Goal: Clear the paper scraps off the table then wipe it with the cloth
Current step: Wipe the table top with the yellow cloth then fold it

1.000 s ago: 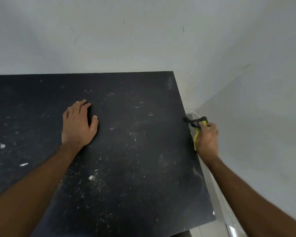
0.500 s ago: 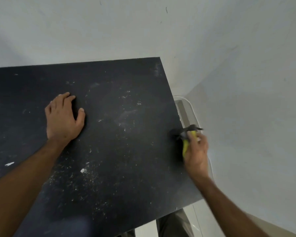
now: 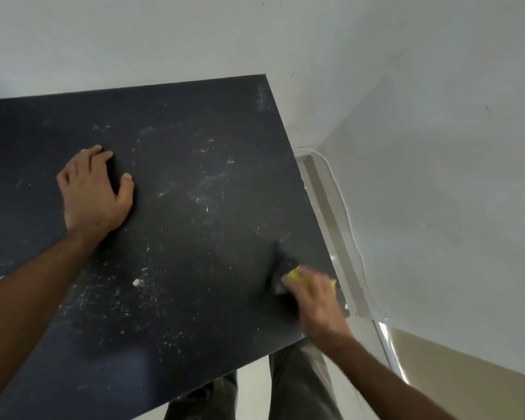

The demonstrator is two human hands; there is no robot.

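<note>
Our right hand [image 3: 314, 294] grips what looks like the yellow-and-dark cloth [image 3: 288, 275] at the table [image 3: 194, 122] edge; our left hand [image 3: 96, 190] rests flat, fingers relaxed. Wiping has barely begun: a paper scrap [image 3: 136, 282] and white specks remain.

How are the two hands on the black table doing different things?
The left hand lies flat and holds nothing; the right hand grips a yellow and dark cloth. The left looks sharp, the right blurred. The left is farther in, the right near the edge. Both are on the table.
</note>
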